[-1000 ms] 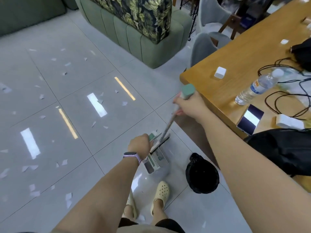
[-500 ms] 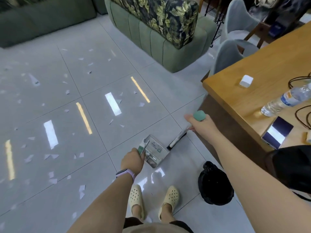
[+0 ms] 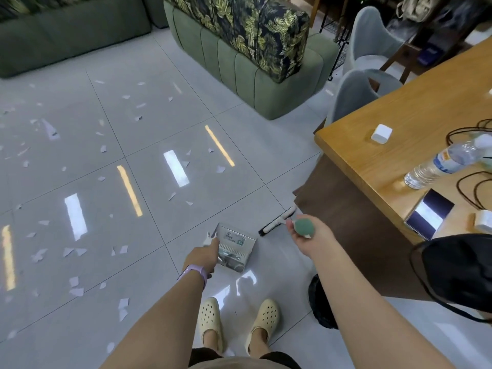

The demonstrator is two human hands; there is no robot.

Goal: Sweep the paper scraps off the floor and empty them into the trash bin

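Broom (image 3: 278,221) has swung right of the dustpan (image 3: 234,246); right hand (image 3: 310,235) grips its handle, left hand (image 3: 203,255) grips the dustpan

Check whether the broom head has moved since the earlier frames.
Yes. The broom head has swung away from the dustpan toward the table, guided by the right hand.

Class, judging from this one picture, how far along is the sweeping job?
Done: nothing visibly; the dustpan looks empty. In hand: the left hand grips the dustpan, the right hand grips the broom. Left: paper scraps lie all over the floor, and none have reached the black trash bin.
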